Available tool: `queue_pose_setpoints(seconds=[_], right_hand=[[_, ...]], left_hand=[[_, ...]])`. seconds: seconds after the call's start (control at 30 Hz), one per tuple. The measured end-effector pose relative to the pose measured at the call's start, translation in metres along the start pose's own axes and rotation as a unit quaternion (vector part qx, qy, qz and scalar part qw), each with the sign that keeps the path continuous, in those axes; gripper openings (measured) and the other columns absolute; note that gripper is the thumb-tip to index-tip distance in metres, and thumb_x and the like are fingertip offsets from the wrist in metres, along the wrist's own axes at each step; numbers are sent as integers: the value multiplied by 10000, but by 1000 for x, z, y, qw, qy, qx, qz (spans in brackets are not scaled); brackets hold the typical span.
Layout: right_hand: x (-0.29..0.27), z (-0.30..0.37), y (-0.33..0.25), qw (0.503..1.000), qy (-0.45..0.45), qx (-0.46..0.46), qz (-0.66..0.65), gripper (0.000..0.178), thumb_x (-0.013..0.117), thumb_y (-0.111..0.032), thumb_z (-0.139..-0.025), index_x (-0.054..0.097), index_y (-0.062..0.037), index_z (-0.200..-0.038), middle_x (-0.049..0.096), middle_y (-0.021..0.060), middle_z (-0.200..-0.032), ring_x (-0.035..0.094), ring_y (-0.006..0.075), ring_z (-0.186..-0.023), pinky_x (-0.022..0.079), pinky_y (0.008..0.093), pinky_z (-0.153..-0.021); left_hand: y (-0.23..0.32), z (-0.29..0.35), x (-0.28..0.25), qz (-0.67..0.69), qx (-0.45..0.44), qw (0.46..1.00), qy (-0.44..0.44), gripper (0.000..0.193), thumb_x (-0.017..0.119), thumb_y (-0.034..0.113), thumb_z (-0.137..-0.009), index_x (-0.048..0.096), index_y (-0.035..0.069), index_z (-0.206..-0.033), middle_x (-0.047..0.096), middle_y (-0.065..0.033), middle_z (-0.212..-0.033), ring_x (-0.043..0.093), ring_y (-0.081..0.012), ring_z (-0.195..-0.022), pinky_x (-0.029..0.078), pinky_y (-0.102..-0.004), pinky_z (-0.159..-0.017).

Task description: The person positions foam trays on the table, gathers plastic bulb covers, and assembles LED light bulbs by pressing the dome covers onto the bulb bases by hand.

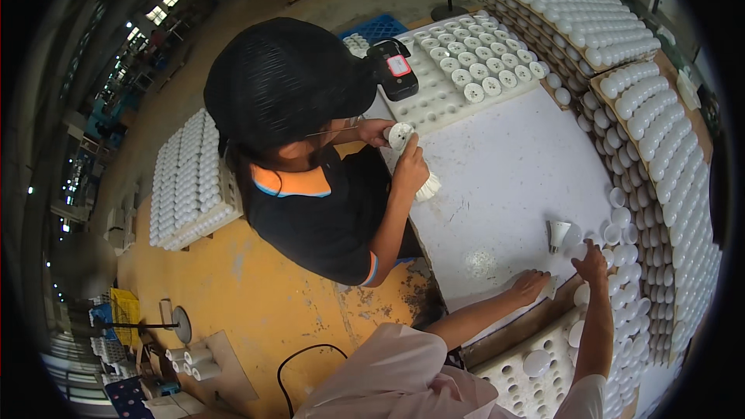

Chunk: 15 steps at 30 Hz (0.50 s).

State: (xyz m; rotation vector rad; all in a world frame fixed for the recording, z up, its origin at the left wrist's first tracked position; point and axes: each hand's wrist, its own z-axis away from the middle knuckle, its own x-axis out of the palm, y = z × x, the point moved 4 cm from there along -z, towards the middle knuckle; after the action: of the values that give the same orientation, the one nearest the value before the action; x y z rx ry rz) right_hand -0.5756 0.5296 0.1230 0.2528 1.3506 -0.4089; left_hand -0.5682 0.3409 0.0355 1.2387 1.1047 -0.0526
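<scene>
At the lower right, my left hand [531, 287] rests at the table edge with its fingers closed round a small whitish piece, too blurred to name. My right hand [592, 264] reaches in among loose white bulb covers [621, 217], its thumb and finger on either side of one translucent white bulb cover [575, 251]. Just beyond, a white lamp body [556, 236] with a metal screw base stands on the white table [512, 163]. Below my hands lies a white foam tray [518, 376] with rows of holes, and one round white cover [536, 363] sits on it.
On my left a co-worker in a black cap [287, 77] holds a round white lamp part [400, 136]. A foam tray of round lamp parts [485, 62] lies at the far end. Stacked trays of white bulbs [660, 124] line the right side; another stack [186, 178] stands left.
</scene>
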Motion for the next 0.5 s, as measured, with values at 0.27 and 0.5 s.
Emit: queue_pose_setpoints(seconds=[0.27, 0.5], right_hand=[[-96, 157, 66, 754, 92, -64, -647, 743, 580, -155, -717, 357, -72, -1421, 421, 134, -1372, 524, 235, -1156, 527, 336, -811], [-58, 239, 104, 682, 103, -75, -721, 899, 817, -134, -614, 379, -110, -1399, 452, 84, -1329, 451, 221, -1207, 389, 347, -1011]], left_hand=[[18, 94, 6, 562, -198, 803, 9, 617, 682, 31, -709, 454, 40, -1282, 601, -68, -1130, 607, -204, -1052, 522, -315, -790], [125, 110, -44, 566, -140, 809, -79, 531, 631, -2, -726, 476, -40, -1232, 508, -294, -1285, 654, -197, -804, 514, -302, -690]])
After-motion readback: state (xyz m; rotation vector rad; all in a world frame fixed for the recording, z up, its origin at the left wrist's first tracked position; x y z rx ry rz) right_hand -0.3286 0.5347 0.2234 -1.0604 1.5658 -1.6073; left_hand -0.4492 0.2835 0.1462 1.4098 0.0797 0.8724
